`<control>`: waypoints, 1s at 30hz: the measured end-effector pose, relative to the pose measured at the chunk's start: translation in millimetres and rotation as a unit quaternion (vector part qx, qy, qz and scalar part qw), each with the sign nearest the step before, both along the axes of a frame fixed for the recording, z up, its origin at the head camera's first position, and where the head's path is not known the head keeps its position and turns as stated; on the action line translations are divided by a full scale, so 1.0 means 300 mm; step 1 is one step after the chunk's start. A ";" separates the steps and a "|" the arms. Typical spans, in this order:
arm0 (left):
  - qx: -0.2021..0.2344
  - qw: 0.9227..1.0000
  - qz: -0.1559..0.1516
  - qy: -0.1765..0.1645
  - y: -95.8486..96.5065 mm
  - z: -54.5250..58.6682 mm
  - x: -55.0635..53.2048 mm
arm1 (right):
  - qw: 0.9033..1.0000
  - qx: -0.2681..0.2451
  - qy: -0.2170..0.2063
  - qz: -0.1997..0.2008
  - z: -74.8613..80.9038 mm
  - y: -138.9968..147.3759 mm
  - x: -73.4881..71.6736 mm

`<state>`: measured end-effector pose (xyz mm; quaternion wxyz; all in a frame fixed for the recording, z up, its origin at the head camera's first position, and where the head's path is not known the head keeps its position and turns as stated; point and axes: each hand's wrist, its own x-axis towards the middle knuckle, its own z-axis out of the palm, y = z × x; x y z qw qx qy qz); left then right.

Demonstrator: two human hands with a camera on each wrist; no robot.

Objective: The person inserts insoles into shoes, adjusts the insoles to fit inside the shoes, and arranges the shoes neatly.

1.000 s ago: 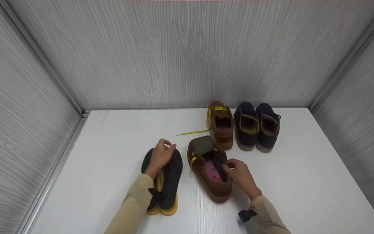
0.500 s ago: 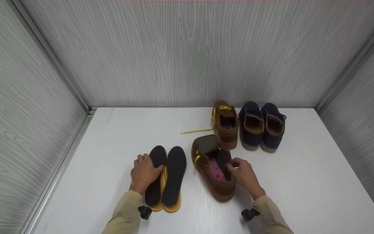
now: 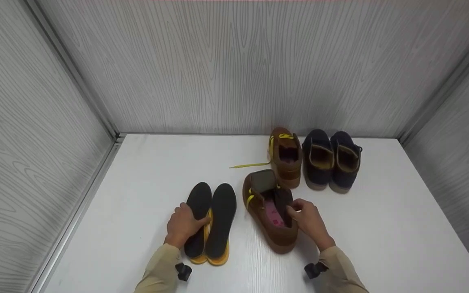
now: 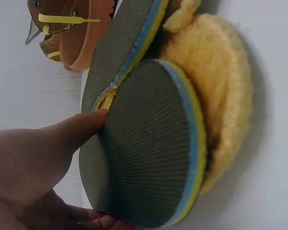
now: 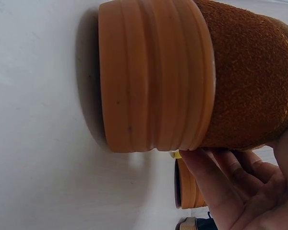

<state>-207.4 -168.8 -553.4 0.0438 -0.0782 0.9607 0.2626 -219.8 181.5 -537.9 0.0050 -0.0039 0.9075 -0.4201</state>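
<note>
A pair of slippers lies sole up at front centre-left, with dark ribbed soles and yellow fluffy material beneath. My left hand [image 3: 183,226] grips the left slipper [image 3: 200,199] across its middle; the thumb [image 4: 81,127] lies in the gap beside the right slipper [image 3: 222,215]. To the right stands a brown shoe [image 3: 273,236] with yellow laces, its tongue folded back and a pink insole showing. My right hand [image 3: 307,221] pinches that shoe's right collar, thumb at the opening. In the right wrist view, fingers [image 5: 211,177] lie against the shoe's outer side.
Another brown shoe [image 3: 287,173] stands behind, its yellow lace [image 3: 250,165] trailing left on the white table [image 3: 157,162]. Beside it are two dark blue shoes [image 3: 318,175]. Grey wood-patterned panels [image 3: 238,81] stand around the back and sides.
My left hand has moved from above the slippers down and left, and now grips the left slipper. My right hand stays at the brown shoe's collar. The head view has shifted slightly.
</note>
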 end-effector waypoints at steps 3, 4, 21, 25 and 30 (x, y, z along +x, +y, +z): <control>0.012 1.000 0.002 -0.002 0.004 -0.001 -0.001 | 1.000 0.000 0.002 -0.002 0.000 0.006 0.001; 0.016 1.000 0.003 -0.002 0.004 0.000 -0.001 | 1.000 0.001 0.002 -0.002 0.000 0.008 0.002; 0.048 0.998 0.004 0.044 -0.025 0.091 0.035 | 0.999 -0.010 -0.018 -0.027 0.026 -0.016 0.006; 0.049 0.997 -0.016 0.055 -0.027 0.124 0.054 | 0.998 -0.037 -0.041 -0.031 0.033 -0.034 0.020; 0.046 0.997 -0.047 0.038 -0.022 0.181 0.072 | 0.997 -0.057 -0.057 -0.020 0.040 -0.058 0.038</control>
